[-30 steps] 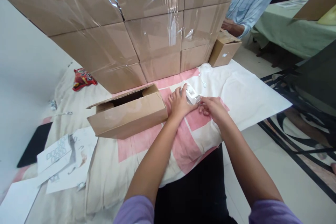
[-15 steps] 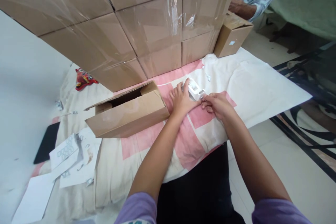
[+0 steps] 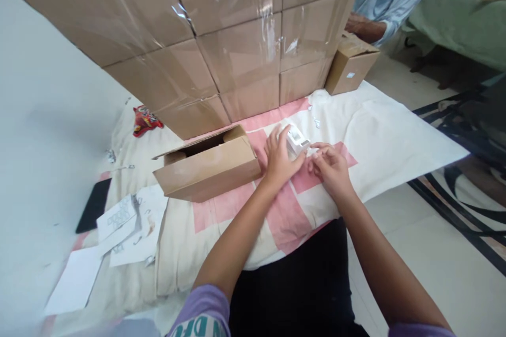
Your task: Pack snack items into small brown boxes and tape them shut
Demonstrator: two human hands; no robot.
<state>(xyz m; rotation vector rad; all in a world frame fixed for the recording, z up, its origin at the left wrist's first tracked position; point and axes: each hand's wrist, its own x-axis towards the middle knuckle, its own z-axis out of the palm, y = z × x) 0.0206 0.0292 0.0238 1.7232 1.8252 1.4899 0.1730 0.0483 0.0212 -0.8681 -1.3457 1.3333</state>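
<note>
My left hand [image 3: 280, 157] grips a small white tape dispenser [image 3: 297, 139] from its left side, with the fingers over its back and the thumb along its near edge. The dispenser rests on the pink and cream cloth. Close to its right end, my right hand [image 3: 331, 168] is closed in a pinch. A short pale strip, seemingly the end of the tape [image 3: 312, 151], shows between the fingertips and the dispenser; its exact extent is hard to see. Left of my hands lies an open cardboard box [image 3: 209, 171], its narrow opening facing up and back.
Behind stands a stack of plastic-wrapped cartons [image 3: 245, 68]. A smaller carton [image 3: 351, 66] is at the far right, beside another person's hand [image 3: 366, 27]. On the left are a red packet [image 3: 145, 121], a dark flat device [image 3: 94, 205] and papers [image 3: 73, 279].
My right hand has moved slightly away from the dispenser's end, opening a small gap. The left hand keeps its grip. The whole view has shifted a little.
</note>
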